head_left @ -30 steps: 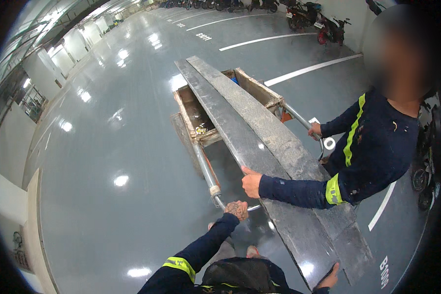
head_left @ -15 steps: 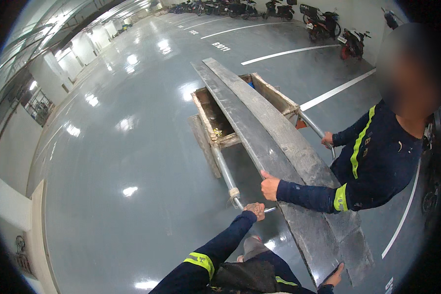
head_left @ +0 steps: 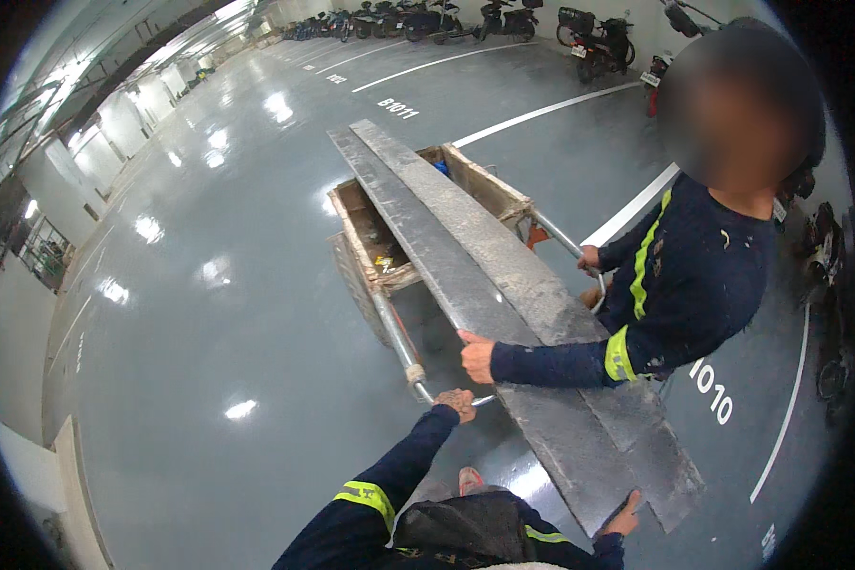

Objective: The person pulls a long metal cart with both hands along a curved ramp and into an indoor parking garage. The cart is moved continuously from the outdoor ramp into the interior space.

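My left hand (head_left: pixel 458 406) is closed around the end of the left metal pipe handle (head_left: pixel 394 332) of a wooden cart (head_left: pixel 399 277). My right hand (head_left: pixel 624 516) grips the near end of a long grey board (head_left: pixel 465 290), one finger lying along its top. Beside it lies a second, rougher grey board (head_left: pixel 503 256). Both boards rest lengthwise across the cart's box and stick out past it. A co-worker's hand (head_left: pixel 477 356) holds the left edge of the board between my hands. The co-worker's other hand (head_left: pixel 589 258) is on the right pipe handle (head_left: pixel 560 236).
The co-worker (head_left: pixel 703 256) stands close on the right, an arm across the boards. Parked motorbikes (head_left: pixel 603 47) line the far wall. A glossy grey garage floor (head_left: pixel 256 332) with white lines spreads around the cart. White pillars (head_left: pixel 57 180) stand along the left.
The cart, boards and co-worker sit further left in the view, and the floor markings have shifted too. Both my hands keep their holds, as do the co-worker's.
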`<state>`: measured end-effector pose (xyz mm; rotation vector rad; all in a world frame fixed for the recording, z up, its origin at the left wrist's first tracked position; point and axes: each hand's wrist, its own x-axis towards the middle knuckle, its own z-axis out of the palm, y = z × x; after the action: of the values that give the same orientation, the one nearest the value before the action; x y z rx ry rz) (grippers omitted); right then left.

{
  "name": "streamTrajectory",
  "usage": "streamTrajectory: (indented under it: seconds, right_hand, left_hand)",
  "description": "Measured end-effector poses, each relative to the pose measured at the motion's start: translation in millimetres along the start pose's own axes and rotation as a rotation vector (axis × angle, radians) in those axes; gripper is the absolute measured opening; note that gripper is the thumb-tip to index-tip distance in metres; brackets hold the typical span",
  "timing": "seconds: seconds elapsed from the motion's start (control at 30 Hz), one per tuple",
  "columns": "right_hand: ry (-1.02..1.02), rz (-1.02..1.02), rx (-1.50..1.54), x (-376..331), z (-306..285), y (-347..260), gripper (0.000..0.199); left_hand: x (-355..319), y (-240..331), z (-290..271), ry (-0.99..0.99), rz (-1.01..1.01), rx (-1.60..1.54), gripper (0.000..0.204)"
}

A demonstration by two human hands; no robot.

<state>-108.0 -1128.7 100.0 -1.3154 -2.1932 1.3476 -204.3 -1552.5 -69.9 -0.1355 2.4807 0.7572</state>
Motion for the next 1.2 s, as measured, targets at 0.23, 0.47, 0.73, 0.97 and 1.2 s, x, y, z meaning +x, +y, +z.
streamTrajectory:
  seconds: [0.23, 0.47, 0.73, 0.97, 1.2]
  right_hand:
    - [0.069, -0.062, 0.061, 16, -7, 8, 0.071]
    - [0.234, 0.005, -0.264, -13, -41, 4, 0.068]
    - [0.147, -0.086, -0.145, -6, -68, -40, 0.067]
    - [0.029, -0.243, 0.029, -26, -18, -60, 0.063]
    - [0.045, -0.112, -0.006, -42, 128, -37, 0.056]
  left_hand:
    - [19, 16, 33, 0.152, 0.062, -0.096, 0.032]
    - [-45, 27, 9, -0.040, 0.021, -0.107, 0.028]
    - [-33, 66, 5, -0.019, -0.024, -0.078, 0.031]
    - [-1, 22, -4, -0.006, 0.035, -0.068, 0.033]
    - [66, -86, -77, 0.024, -0.008, -0.029, 0.029]
